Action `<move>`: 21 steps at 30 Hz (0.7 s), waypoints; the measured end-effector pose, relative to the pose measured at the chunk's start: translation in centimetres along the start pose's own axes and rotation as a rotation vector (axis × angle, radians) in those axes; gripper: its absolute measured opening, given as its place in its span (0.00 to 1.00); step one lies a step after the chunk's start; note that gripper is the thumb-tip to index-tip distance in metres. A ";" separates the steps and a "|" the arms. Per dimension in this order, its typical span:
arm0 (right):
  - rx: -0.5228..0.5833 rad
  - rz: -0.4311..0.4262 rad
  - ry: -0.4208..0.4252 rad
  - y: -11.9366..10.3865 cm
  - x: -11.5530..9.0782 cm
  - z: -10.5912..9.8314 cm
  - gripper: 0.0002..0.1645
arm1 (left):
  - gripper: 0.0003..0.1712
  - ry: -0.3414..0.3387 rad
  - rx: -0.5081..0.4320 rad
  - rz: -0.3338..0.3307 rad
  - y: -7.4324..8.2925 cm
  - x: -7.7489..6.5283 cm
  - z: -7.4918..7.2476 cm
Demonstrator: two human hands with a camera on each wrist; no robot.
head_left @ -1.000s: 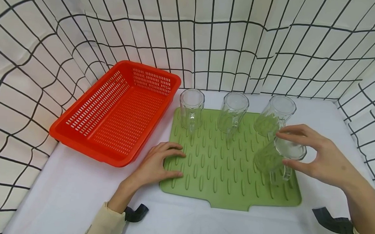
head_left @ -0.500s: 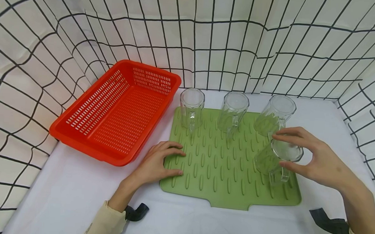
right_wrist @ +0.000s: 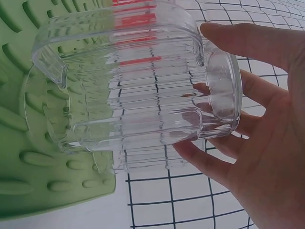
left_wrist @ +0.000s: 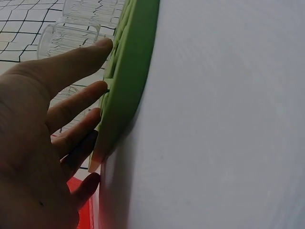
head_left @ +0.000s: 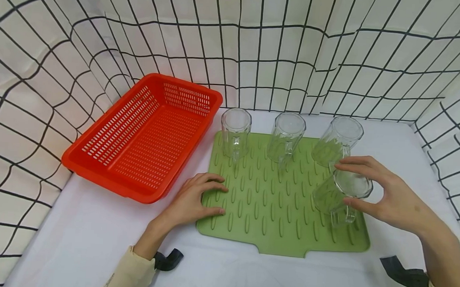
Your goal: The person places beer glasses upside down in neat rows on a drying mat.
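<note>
My right hand (head_left: 397, 195) holds a clear glass mug (head_left: 334, 199) near its upturned base, thumb on the near side and fingers on the far side. The mug is upside down at the front right of a green ridged mat (head_left: 265, 206), its handle toward the front. In the right wrist view, the mug's (right_wrist: 138, 105) mouth faces the mat. On the left, my left hand (head_left: 189, 202) rests with loosely bent fingers over the mat's left edge. Behind, in a row on the mat, stand a left mug (head_left: 235, 133), a middle mug (head_left: 286, 138) and a right mug (head_left: 337, 140), all inverted.
A red perforated plastic basket (head_left: 144, 143) with nothing in it lies left of the mat, close to my left hand. White cloth (head_left: 227, 273) covers the table. Black wire grid panels (head_left: 273, 59) backed with white sheet enclose the back and sides.
My right hand and the mug's raised base have shifted slightly left over the first half second, then held still. The left hand, the mat and the other mugs have not moved.
</note>
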State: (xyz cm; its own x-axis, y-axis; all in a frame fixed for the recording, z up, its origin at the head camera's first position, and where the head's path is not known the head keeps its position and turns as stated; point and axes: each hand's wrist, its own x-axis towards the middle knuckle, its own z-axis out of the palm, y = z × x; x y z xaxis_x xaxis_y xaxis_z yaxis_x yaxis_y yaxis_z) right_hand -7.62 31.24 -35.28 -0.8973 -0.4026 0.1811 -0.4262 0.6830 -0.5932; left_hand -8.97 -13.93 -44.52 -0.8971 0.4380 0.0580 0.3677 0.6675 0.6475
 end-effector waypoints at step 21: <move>0.028 0.156 0.261 -5.4 1.6 -0.6 0.40 | 0.20 0.014 0.001 -0.091 2.2 1.2 -1.1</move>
State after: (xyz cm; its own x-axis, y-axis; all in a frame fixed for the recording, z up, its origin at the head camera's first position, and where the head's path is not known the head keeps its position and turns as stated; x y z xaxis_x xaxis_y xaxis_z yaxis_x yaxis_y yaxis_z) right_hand -6.86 27.30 -31.29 -0.9525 -0.1212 0.2795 -0.2808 0.7055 -0.6507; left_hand -9.57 -12.63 -42.18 -0.9301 0.3673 0.0094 0.2848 0.7047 0.6498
